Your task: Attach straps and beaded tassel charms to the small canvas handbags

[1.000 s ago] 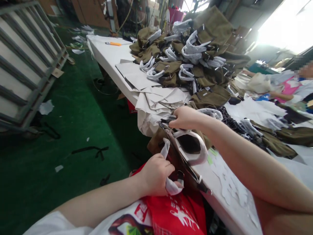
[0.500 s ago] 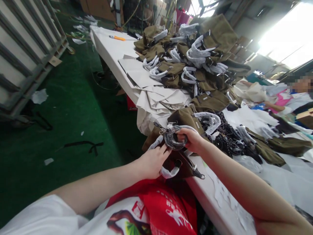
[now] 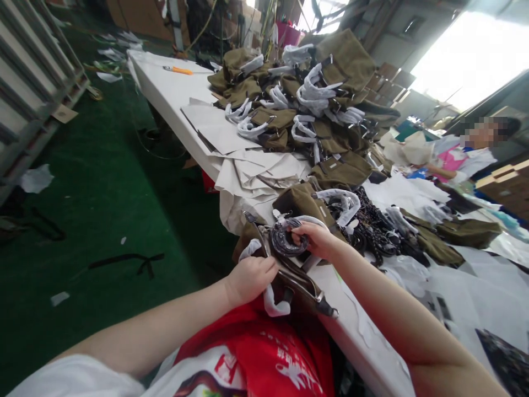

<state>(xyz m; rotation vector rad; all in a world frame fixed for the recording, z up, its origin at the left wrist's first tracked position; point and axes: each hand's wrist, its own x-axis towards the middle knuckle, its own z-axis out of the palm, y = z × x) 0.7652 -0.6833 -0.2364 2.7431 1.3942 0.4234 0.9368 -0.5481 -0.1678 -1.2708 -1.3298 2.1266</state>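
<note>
A brown handbag with white-wrapped handles lies at the table's near edge, against my red apron. Its zip top is parted. My left hand is closed on the near zipper edge of the bag's opening. In my right hand is a coiled black strap in clear plastic, gripped at its right side just above the opening. One wrapped handle hangs on the near side of the bag. Behind the coil sits another olive bag.
Olive bags with wrapped handles are heaped along the white table. Paper sheets lie at its left edge, with an orange cutter farther back. Several black straps are piled to the right. A co-worker is at far right.
My left hand has moved from beside the coil to the bag's zipper edge, and the opening now shows wider. The coil stays in my right hand. The camera view has shifted slightly.
</note>
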